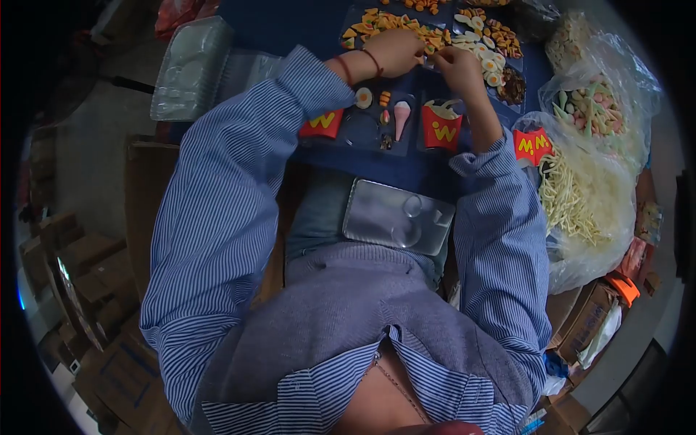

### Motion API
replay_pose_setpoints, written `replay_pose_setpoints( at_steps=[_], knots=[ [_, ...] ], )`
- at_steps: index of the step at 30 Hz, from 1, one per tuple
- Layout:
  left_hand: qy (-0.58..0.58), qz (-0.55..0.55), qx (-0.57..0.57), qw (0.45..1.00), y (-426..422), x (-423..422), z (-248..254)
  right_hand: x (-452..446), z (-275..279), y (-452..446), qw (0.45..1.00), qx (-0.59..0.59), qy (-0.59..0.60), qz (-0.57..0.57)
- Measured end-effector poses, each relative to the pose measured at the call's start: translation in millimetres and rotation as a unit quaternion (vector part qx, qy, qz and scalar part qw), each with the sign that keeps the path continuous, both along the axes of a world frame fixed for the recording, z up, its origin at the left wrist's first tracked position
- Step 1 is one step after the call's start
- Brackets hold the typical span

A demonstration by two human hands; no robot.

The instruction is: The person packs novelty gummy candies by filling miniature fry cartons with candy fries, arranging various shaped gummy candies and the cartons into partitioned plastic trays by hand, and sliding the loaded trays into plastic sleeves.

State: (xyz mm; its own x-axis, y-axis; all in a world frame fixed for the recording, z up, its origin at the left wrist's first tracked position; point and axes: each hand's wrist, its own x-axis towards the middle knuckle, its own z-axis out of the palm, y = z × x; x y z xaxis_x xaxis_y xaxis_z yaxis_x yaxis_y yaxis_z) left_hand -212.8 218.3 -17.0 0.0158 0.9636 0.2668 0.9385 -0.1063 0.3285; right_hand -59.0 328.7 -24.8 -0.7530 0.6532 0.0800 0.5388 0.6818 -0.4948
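My left hand (392, 54) reaches over the blue table, fingers pinched at the near edge of a pile of small orange and yellow pieces (384, 25). Close beside it, my right hand (460, 70) is also pinched; what either holds is too small to name. Below them lies a clear tray with a pink cone piece (400, 119), a fried-egg piece (364, 98) and small pieces. A red fries box (441, 129) stands under my right wrist, another (322, 125) is partly behind my left sleeve. White egg pieces (491, 64) lie right of my right hand.
Stacked clear trays (191, 69) stand at the left. A clear tray (399, 217) rests on my lap. Plastic bags at the right hold pale strips (569, 196) and pink-green pieces (591, 109), with red boxes (533, 146) beside them. Cardboard boxes (130, 373) are on the floor.
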Motion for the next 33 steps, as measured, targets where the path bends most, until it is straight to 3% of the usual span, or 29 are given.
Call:
replay_pose_setpoints(
  at_steps=[1,2,4,8,12,14,16,18,19,21,25,27,33],
  knots=[
    [-0.002,-0.001,0.002,1.0,14.7,1.8,-4.8,6.2,2.6,-0.6,0.986,-0.153,0.066,-0.018],
    [0.026,0.02,-0.066,0.997,28.4,3.9,-10.1,13.1,3.8,-2.3,0.986,-0.151,0.065,-0.02],
    [0.052,0.037,-0.134,0.989,41.9,5.0,-15.9,30.4,10.7,-13.1,0.892,-0.412,0.186,-0.008],
    [0.027,0.055,-0.123,0.99,65.5,2.0,-48.7,42.3,28.5,-56.5,0.892,-0.409,0.192,-0.006],
    [-0.023,0.071,-0.082,0.994,53.6,-1.4,-49.8,41.4,39.6,-121.5,0.918,-0.369,0.12,0.079],
    [-0.09,0.085,0.001,0.992,27.6,-1.3,-33.3,39.1,36.9,-145.8,0.962,-0.229,0.053,0.139],
    [-0.107,0.056,0.011,0.993,-27.6,-1.5,2.4,34.5,20.1,-149.1,0.962,-0.2,0.083,0.168],
    [-0.127,0.015,0.037,0.991,-81.3,-1.6,14.8,28.8,10.2,-145.7,0.954,-0.034,0.065,0.29],
    [-0.128,0.005,0.049,0.991,-105.2,0.0,9.8,26.5,9.8,-147.8,0.954,-0.036,0.067,0.289],
    [-0.133,0.019,0.04,0.99,-149.0,11.5,7.8,21.5,10.2,-153.2,0.951,0.151,0.07,0.259],
    [-0.09,-0.015,0.029,0.995,-188.1,24.0,-2.1,25.7,10.6,-164.8,0.953,0.21,0.036,0.217],
    [-0.077,-0.038,0.092,0.992,-191.2,29.0,-6.4,29.8,10.1,-174.1,0.949,0.238,0.06,0.196],
    [-0.144,-0.007,0.0,0.99,-190.0,14.0,-1.1,34.4,9.5,-177.5,0.973,0.144,0.089,0.154]
  ],
)
